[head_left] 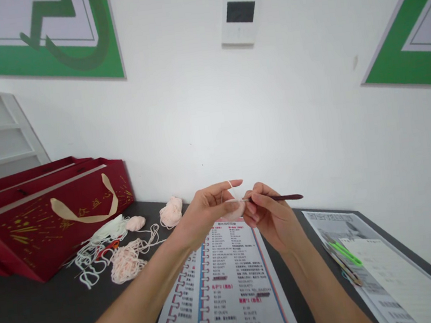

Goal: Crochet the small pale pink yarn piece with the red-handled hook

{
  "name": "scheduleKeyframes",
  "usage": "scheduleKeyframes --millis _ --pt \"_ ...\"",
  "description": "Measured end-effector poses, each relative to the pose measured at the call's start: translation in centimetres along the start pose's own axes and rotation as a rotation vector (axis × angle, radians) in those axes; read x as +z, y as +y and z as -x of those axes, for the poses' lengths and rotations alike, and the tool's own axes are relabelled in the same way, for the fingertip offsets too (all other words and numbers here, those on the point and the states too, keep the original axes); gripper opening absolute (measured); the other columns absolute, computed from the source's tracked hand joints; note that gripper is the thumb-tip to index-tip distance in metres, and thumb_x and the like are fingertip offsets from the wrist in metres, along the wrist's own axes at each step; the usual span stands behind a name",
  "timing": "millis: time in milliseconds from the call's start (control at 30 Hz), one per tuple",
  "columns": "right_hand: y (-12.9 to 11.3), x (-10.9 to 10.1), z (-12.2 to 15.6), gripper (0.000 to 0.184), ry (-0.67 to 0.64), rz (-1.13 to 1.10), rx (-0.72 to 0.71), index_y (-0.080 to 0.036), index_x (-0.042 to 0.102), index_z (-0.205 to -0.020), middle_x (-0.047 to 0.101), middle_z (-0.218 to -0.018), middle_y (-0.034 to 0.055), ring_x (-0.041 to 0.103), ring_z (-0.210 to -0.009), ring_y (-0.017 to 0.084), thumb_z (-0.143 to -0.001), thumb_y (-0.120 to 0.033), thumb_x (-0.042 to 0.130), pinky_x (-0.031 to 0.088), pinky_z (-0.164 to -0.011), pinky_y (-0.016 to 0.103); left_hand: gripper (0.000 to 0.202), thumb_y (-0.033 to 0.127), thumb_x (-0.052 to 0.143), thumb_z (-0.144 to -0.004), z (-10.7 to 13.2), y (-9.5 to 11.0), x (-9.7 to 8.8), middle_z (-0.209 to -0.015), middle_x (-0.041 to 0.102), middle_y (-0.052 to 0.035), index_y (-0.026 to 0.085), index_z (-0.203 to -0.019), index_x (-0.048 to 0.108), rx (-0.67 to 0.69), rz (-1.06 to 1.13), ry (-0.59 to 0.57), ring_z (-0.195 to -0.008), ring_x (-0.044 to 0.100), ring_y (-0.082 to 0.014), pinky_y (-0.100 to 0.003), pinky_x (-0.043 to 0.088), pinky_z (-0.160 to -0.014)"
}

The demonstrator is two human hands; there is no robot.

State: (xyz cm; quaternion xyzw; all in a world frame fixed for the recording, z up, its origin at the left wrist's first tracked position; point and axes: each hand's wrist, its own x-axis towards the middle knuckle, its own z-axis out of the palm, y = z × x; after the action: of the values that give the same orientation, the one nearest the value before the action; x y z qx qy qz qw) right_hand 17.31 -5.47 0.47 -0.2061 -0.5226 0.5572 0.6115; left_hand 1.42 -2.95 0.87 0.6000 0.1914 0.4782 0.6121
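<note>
While the spiral-bound pattern sheet (230,285) is lying flat on the dark table (23,321) and serving as reference point, findings are running left to right. Far to the left of the sheet, red gift bags (50,223) are standing against the wall. Between them and the sheet, a white yarn tangle (93,252) and a pink yarn tangle (127,261) are lying loose, with a pink yarn ball (171,211) sitting just beyond them, nearer the sheet's top left corner. Above the sheet's top edge, the left hand (206,210) is hovering clear of the table: its index finger is pointing out straight with a yarn strand (229,184) looping over it, while the thumb and other fingers are pinching a pink crochet piece (233,210). Just to the right of that, also above the sheet's top edge, the right hand (271,215) is closing its fingers around a crochet hook (283,198), whose tip is meeting the piece and whose dark handle is sticking out to the right. To the right of the sheet, a printed paper (390,276) is lying with a green-handled tool (347,254) resting on it, too small to identify. Assessment: the piece is showing as a small pad only, so the work is judged to be at an early stage, with most of the yarn lying unworked to the left of the sheet.
</note>
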Motion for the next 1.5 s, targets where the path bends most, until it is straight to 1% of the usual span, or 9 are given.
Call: scheduleKeyframes --millis 133,267,333,433,500,600,700,1233,1500 --pt "0.8 0.3 0.2 0.020 0.045 0.203 -0.135 -0.021 0.047 -0.071 0.048 -0.059 -0.0057 0.046 -0.050 0.010 -0.087 -0.026 0.057 0.040 -0.048 0.024 0.051 0.021 0.075 -0.074 -0.1 -0.3 0.2 -0.068 0.061 0.0032 0.020 -0.123 0.062 -0.002 0.038 0.038 -0.060 0.054 -0.0089 -0.025 0.040 -0.061" --pt "1.8 0.0 0.9 0.008 0.086 0.899 -0.491 -0.023 0.051 -0.084 0.055 -0.069 -0.0019 0.052 -0.059 0.013 -0.090 -0.019 0.053 0.044 -0.055 0.028 0.053 0.023 0.076 -0.073 -0.1 -0.5 0.8 -0.067 0.062 0.0032 0.018 -0.124 0.060 -0.001 0.079 0.109 -0.060 0.055 -0.0090 -0.025 0.040 -0.061" --pt "2.3 -0.3 1.2 0.012 0.067 1.200 -0.727 -0.024 0.053 -0.091 0.059 -0.078 0.0023 0.055 -0.067 0.016 -0.088 -0.012 0.053 0.045 -0.058 0.030 0.049 0.021 0.076 -0.072 -0.1 -0.4 1.0 -0.065 0.061 0.0039 0.018 -0.120 0.063 -0.030 0.148 0.121 -0.058 0.053 -0.0079 -0.024 0.040 -0.061" --pt "2.7 -0.6 1.3 0.024 0.008 1.248 -0.931 -0.026 0.052 -0.102 0.060 -0.086 0.0045 0.057 -0.072 0.017 -0.087 -0.007 0.053 0.048 -0.059 0.031 0.042 0.017 0.077 -0.070 -0.1 0.1 1.0 -0.065 0.059 0.0039 0.017 -0.111 0.068 -0.117 0.277 0.092 -0.059 0.053 -0.0067 -0.023 0.041 -0.063" --pt "2.4 -0.5 1.2 0.024 0.009 1.053 -0.832 -0.027 0.052 -0.101 0.059 -0.088 0.0028 0.058 -0.070 0.015 -0.087 -0.008 0.053 0.049 -0.058 0.029 0.041 0.015 0.078 -0.068 0.0 0.5 0.7 -0.066 0.057 0.0031 0.016 -0.108 0.070 -0.179 0.339 0.074 -0.060 0.054 -0.0075 -0.023 0.042 -0.063" --pt "1.6 -0.2 0.9 0.013 0.010 0.642 -0.544 -0.026 0.052 -0.093 0.055 -0.083 -0.0011 0.056 -0.061 0.011 -0.090 -0.013 0.052 0.048 -0.054 0.027 0.041 0.014 0.078 -0.067 -0.1 1.0 0.0 -0.067 0.057 0.0018 0.015 -0.108 0.071 -0.218 0.362 0.066 -0.063 0.055 -0.0093 -0.024 0.044 -0.064" --pt "0.8 -0.2 0.6 0.009 -0.037 0.420 -0.419 -0.024 0.053 -0.088 0.052 -0.075 -0.0035 0.054 -0.057 0.010 -0.089 -0.015 0.054 0.045 -0.049 0.025 0.039 0.013 0.076 -0.068 -0.2 1.2 -0.8 -0.064 0.052 0.0035 0.015 -0.107 0.071 -0.193 0.347 0.066 -0.059 0.051 -0.0067 -0.021 0.041 -0.059" --pt "-1.3 -1.4 1.0 0.009 -0.141 0.371 -0.265 -0.022 0.064 -0.085 0.058 -0.080 -0.0012 0.055 -0.057 0.008 -0.085 -0.013 0.065 0.041 -0.049 0.023 0.036 0.013 0.075 -0.070 -0.3 1.5 -3.1 -0.065 0.062 0.0003 0.012 -0.106 0.070 -0.300 0.291 -0.144 -0.053 0.054 -0.0067 -0.021 0.042 -0.056" --pt "-1.3 -0.9 0.5 0.012 -0.124 0.007 -0.054 -0.020 0.058 -0.073 0.057 -0.063 -0.0027 0.047 -0.046 0.008 -0.082 -0.015 0.063 0.034 -0.039 0.019 0.030 0.015 0.075 -0.069 -0.2 1.5 -2.7 -0.064 0.063 -0.0001 0.014 -0.099 0.072 -0.294 0.223 -0.158 -0.056 0.057 -0.0096 -0.022 0.040 -0.055"
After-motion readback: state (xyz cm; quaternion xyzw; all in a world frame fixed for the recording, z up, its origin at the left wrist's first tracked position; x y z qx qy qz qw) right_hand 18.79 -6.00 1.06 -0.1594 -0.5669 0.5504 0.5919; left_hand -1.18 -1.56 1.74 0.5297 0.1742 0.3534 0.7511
